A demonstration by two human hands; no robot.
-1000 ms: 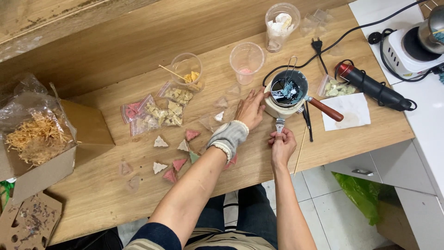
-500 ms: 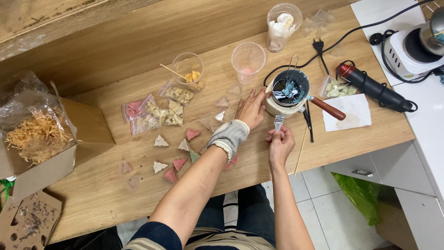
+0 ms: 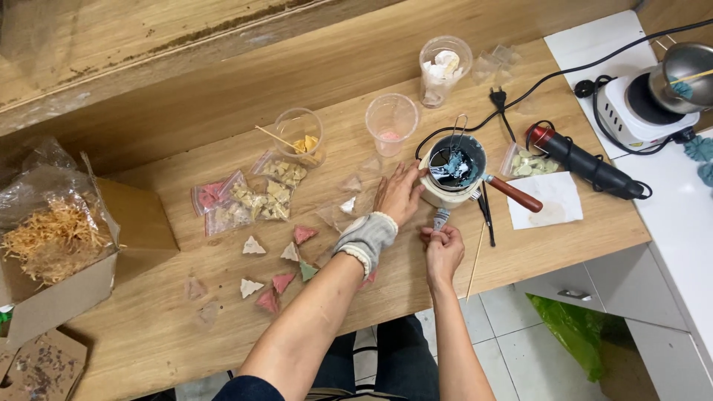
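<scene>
at far left an open cardboard box [image 3: 82, 275] holds a clear bag of straw-like shreds [image 3: 52, 238]. next, three small zip bags [image 3: 249, 197] lie together, one with pink pieces, two with pale chunks. three clear plastic cups stand behind: one [image 3: 298, 134] with yellow bits and a stick, one [image 3: 391, 122] with a pink residue, one [image 3: 444, 70] with white lumps. about eight small triangular pieces [image 3: 278, 263], white, pink and green, lie loose on the wooden tabletop [image 3: 520, 256]. the small melting pot [image 3: 454, 174], taped round its wall and with a brown handle, holds dark blue liquid and sits mid-table. the left hand [image 3: 397, 194], a grey cuff on its wrist, rests flat against the pot's left side, fingers spread, not clenched. the right hand [image 3: 442, 249] pinches a small strip [image 3: 441, 219] just below the pot at the table's near edge. right of it lie a white paper sheet [image 3: 553, 200], a black heat tool [image 3: 587, 165] and a bag of pale chips [image 3: 523, 162]. a white hotplate [image 3: 639, 111] with a metal pot stands on the adjoining white counter. tiled floor shows below.
</scene>
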